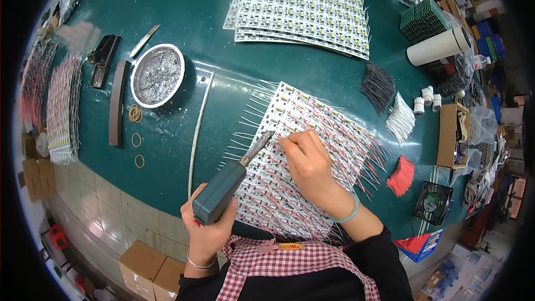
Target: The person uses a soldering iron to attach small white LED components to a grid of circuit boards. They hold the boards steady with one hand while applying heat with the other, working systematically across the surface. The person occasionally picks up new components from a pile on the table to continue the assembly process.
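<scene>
The left hand is clamped around the dark green handle of a soldering iron, whose metal tip slants up toward one o'clock and ends at the upper-left part of a white circuit board panel. The right hand is over that same panel, thumb and forefinger drawn together in a pinch close beside the tip — whether a wire sits between them is too small to tell. The two hands are apart.

The panel lies on the green table in front of the person, covered with red and white wires (a fringe of pale ends sticks out past its left edge). Taking the panel as the dial's centre, a stack of white panels is at twelve o'clock, black wires between one and two, white wires at two, and red wires at three. A round white-rimmed bowl stands at ten o'clock — rubber bands are just below it, nearer nine.
</scene>
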Tool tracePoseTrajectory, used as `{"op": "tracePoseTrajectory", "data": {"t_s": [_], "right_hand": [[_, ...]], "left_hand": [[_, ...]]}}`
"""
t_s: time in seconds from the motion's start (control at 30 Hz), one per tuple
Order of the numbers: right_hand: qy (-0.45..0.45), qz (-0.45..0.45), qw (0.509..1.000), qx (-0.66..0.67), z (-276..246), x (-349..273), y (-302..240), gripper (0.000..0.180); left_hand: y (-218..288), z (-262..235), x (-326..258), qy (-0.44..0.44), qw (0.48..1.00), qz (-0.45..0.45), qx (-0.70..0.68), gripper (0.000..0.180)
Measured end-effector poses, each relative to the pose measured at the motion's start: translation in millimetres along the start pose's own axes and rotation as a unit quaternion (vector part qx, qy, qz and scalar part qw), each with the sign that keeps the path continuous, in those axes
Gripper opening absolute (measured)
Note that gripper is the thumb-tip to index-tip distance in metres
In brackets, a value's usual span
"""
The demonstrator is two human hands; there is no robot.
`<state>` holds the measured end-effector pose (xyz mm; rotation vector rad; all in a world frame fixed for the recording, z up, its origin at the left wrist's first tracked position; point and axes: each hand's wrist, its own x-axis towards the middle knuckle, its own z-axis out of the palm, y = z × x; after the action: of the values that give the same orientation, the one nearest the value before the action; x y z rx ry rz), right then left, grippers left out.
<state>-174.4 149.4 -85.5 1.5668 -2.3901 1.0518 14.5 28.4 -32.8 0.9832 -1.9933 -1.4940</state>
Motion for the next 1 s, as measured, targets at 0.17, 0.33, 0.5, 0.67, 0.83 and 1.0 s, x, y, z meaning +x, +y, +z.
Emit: {"op": "tracePoseTrajectory", "data": {"t_s": [0.17, 0.33, 0.5, 0.67, 0.83, 1.0], "right_hand": [[-0.01, 0.002, 1.0, 0.002, -0.6, 0.2, -0.7, 0.032], [-0.014, 0.001, 1.0, 0.001, 0.0, -0.1, -0.2, 0.032], [-0.017, -0.002, 1.0, -0.004, 0.5, -0.6, 0.8, 0.032], [-0.016, 0.002, 1.0, -0.005, -1.0, 0.4, -0.5, 0.032], [-0.012, 0.004, 1.0, -0.002, 0.3, -0.2, -0.9, 0.031], [0.01, 0.002, 1.0, 0.001, -3.9, 0.2, -5.5, 0.032]], "left_hand": [[1.0, 3.3, 0.6, -0.005, 1.0, -0.008, -0.013, 0.017], [0.4, 3.1, 0.8, -0.016, 1.0, 0.01, 0.017, 0.016], [0.2, 4.5, -0.2, -0.002, 0.998, 0.04, 0.04, 0.013], [2.3, -1.8, -2.7, 0.013, 1.0, 0.006, 0.017, 0.015], [-3.2, -3.5, -7.9, 0.041, 0.999, 0.013, 0.022, 0.021], [-3.9, -4.3, -10.4, 0.042, 0.999, -0.002, 0.004, 0.025]]}}
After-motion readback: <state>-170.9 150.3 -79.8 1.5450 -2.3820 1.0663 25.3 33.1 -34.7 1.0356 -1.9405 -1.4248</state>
